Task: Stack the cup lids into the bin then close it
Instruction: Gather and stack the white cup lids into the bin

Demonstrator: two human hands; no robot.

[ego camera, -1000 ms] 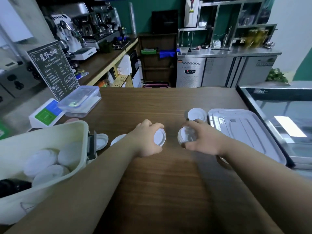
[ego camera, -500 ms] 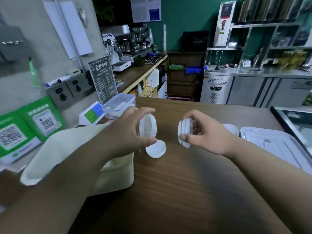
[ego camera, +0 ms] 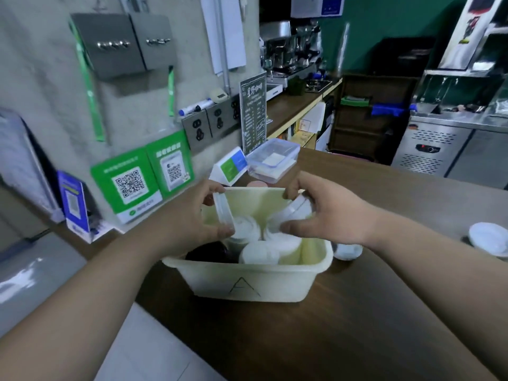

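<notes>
A cream plastic bin (ego camera: 247, 281) with a drawn triangle on its front stands open on the wooden counter. Inside are several stacks of white cup lids (ego camera: 258, 251) and a dark object (ego camera: 210, 253). Over the bin, my left hand (ego camera: 192, 215) pinches a small stack of white lids (ego camera: 224, 211) held on edge. My right hand (ego camera: 327, 213) grips another stack of white lids (ego camera: 297, 213) above the bin's right half. Two loose lids lie on the counter: one (ego camera: 347, 250) just right of the bin, one (ego camera: 490, 237) at the far right.
A clear lidded box (ego camera: 272, 159), a small green-blue sign (ego camera: 229, 166) and a black menu board (ego camera: 253, 114) stand behind the bin. QR code stands (ego camera: 143, 180) line the wall at left. The counter's near-left edge drops to the floor (ego camera: 145, 350).
Both hands carried their lid stacks leftward from above the counter to over the open bin. The view turned left, so the bin is now centred.
</notes>
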